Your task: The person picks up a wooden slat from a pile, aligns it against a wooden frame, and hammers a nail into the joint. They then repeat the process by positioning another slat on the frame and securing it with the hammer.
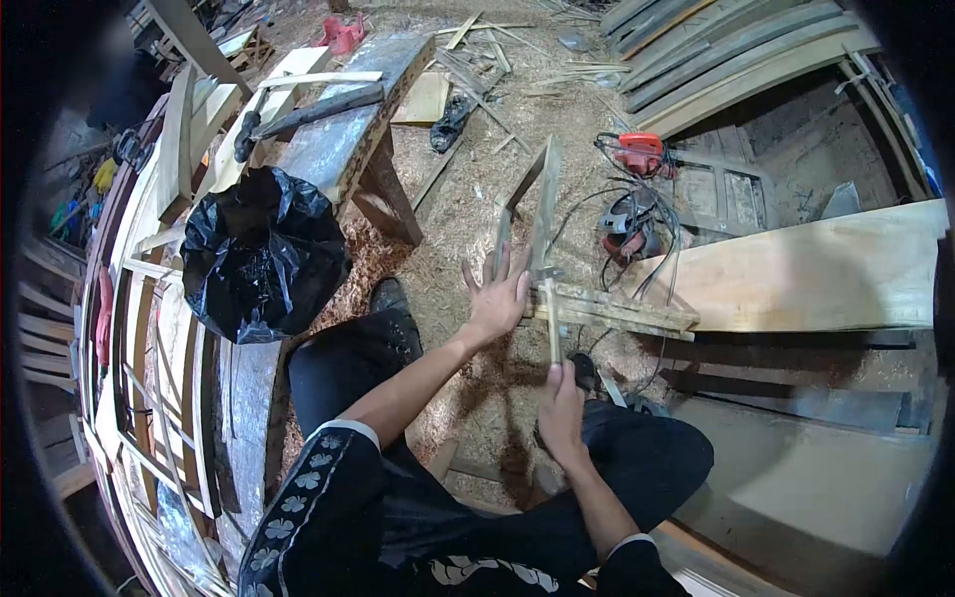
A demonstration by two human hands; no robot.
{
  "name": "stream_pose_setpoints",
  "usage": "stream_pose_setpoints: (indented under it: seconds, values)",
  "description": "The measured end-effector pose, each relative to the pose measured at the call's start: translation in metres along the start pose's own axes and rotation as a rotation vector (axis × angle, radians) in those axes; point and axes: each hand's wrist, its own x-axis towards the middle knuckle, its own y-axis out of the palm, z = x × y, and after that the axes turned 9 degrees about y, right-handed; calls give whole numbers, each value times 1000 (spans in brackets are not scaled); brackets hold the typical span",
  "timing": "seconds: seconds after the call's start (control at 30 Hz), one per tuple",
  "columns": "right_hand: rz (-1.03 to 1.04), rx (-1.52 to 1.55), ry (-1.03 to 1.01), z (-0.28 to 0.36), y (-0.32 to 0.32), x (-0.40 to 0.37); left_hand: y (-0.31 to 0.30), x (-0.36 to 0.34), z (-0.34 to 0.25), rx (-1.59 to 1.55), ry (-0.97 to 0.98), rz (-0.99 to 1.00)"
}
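My right hand (563, 410) is closed around the wooden handle of a hammer (554, 323). The hammer's head lies over the near end of a narrow wooden frame (545, 214), right beside my left fingertips. With fingers spread, my left hand (497, 304) rests against the near left end of this frame, which stretches away from me. To the right of the hammer head, a few light wooden strips (622, 310) lie together and overlap the frame's near end in this view.
Corded power tools (637, 154) lie on the right, near a wide pale board (806, 269). A black plastic bag (261, 254) sits open on the left. Behind it, a workbench (343, 144) carries another hammer (248, 136) and wood pieces. Shavings cover the floor (438, 398).
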Motion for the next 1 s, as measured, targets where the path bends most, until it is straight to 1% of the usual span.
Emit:
stream_pose_setpoints:
  seconds: [0.03, 0.07, 0.13, 0.17, 0.2, 0.27, 0.3, 0.33, 0.4, 0.43, 0.47, 0.53, 0.57, 0.67, 0.7, 0.73, 0.8, 0.83, 0.87, 0.93, 0.97, 1.0]
  values:
    - [20, -13, 32, 2, 2, 6, -2, 5, 2, 4, 0, -12]
    - [28, -23, 20, 3, 1, 9, -1, 6, 2, 13, 3, -25]
    - [-145, 15, -209, 0, 2, 4, 1, -2, 0, 19, 6, -11]
    - [-93, -28, -94, 0, 4, 7, 1, -2, 0, 16, 2, -11]
    - [-99, -24, -88, -7, 4, 7, -1, -1, -2, 13, 3, -14]
    - [0, -116, -60, -17, 6, 12, 0, 3, 2, 19, 23, -32]
    - [10, -33, -29, 0, -2, 6, -1, 5, 1, 10, 3, -7]
    - [17, -40, -32, 3, -2, 5, 1, 3, 1, -3, -20, 30]
    - [-53, -47, -94, 6, -1, 3, 4, 2, 4, 12, -11, 10]
    - [13, -168, 9, -4, 3, 12, 6, 1, 3, 29, 6, -18]
    - [4, -166, 11, -6, 1, 8, 7, -1, 1, 28, 16, -17]
    - [26, -83, -57, -2, -2, 6, -3, 1, -1, 53, 2, 17]
    - [-39, -42, -91, 0, -1, 5, -4, 2, -2, 14, -32, 62]
    - [-24, -80, -49, -10, 7, 6, -6, 1, -3, -38, -42, 76]
    - [102, -168, 32, -5, 2, 12, -4, -2, -4, -38, -38, 82]
    - [98, -164, 35, -4, 2, 6, -3, -4, -5, -34, -41, 83]
    - [-62, 10, -152, 0, 2, 4, -5, 7, -1, -30, -50, 53]
    - [-78, 25, -165, 0, -1, 2, -1, 5, 0, -24, -37, 24]
    - [-74, 23, -156, 0, 0, 3, 2, 2, 0, -16, -19, 3]
    - [58, -111, 37, -1, 2, 10, 3, -2, -2, -47, -3, -8]
    - [44, -73, -14, -13, 8, 13, 1, -1, -4, -19, -11, 0]
    - [40, -67, -17, -13, 10, 8, -2, 0, -3, 10, -20, 4]
